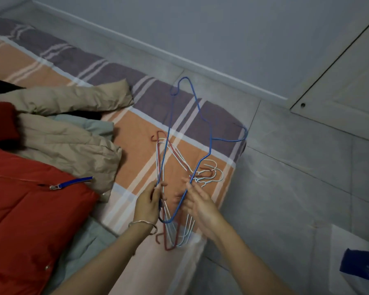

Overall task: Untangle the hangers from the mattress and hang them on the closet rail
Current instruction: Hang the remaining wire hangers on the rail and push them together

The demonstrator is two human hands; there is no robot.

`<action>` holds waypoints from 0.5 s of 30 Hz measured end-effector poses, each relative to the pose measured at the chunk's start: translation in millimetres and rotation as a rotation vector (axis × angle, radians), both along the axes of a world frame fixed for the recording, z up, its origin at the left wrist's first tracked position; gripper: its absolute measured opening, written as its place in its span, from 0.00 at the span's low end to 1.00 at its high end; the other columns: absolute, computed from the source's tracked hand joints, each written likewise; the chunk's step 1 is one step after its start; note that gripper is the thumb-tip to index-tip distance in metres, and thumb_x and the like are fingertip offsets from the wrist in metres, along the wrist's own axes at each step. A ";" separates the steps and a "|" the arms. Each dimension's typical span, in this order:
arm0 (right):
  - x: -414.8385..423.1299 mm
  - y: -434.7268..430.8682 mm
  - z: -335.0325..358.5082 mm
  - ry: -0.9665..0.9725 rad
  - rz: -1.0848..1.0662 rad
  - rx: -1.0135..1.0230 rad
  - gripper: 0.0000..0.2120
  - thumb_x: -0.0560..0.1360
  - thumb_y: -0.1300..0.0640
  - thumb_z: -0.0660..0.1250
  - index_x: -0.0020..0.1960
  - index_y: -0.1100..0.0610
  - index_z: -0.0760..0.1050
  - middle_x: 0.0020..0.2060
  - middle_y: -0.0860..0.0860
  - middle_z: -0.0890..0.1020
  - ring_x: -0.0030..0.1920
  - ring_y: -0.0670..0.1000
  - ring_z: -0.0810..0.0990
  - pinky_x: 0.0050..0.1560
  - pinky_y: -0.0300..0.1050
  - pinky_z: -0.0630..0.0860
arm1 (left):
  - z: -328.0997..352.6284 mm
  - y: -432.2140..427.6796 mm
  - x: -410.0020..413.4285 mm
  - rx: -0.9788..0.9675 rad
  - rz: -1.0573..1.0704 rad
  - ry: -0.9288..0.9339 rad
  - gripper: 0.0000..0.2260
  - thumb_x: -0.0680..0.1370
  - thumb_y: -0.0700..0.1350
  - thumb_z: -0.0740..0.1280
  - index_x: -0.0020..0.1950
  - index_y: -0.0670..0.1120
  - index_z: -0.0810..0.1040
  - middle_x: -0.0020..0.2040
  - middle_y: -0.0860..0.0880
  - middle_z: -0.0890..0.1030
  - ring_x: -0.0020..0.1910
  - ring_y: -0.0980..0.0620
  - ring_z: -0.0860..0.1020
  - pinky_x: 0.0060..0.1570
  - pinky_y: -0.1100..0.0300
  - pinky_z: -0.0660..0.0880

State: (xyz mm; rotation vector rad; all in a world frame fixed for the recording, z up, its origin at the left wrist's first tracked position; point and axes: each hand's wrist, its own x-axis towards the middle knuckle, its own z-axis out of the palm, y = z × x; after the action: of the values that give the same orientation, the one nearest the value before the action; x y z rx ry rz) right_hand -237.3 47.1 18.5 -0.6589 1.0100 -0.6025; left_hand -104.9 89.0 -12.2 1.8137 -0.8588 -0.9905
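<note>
A tangle of red and white wire hangers lies on the striped mattress near its corner. A blue wire hanger stands lifted out of the heap, its hook out over the mattress corner at the right. My left hand pinches the blue hanger's wire with thumb and fingers. Just to the right, my right hand is held with straight fingers against the blue hanger's other side, beside the cluster of hooks.
A red puffer jacket, a beige jacket and a pale green garment are piled on the mattress to the left. Grey tiled floor lies to the right, with a white closet door at the upper right and a blue-and-white bag at the lower right.
</note>
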 end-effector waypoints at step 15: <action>-163.3 -46.8 342.2 0.183 -0.490 -0.703 0.06 0.75 0.61 0.65 0.42 0.58 0.80 0.34 0.52 0.85 0.35 0.47 0.83 0.40 0.36 0.78 | 369.2 -109.6 -126.8 0.241 -0.979 0.383 0.31 0.72 0.66 0.49 0.58 0.46 0.79 0.53 0.48 0.84 0.55 0.49 0.81 0.50 0.59 0.78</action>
State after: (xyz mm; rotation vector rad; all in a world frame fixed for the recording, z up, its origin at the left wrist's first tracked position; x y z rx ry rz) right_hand -400.7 0.2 360.6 -1.1046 1.1387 -1.3808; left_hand -231.7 -20.6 357.0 1.2574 -1.4533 -2.0409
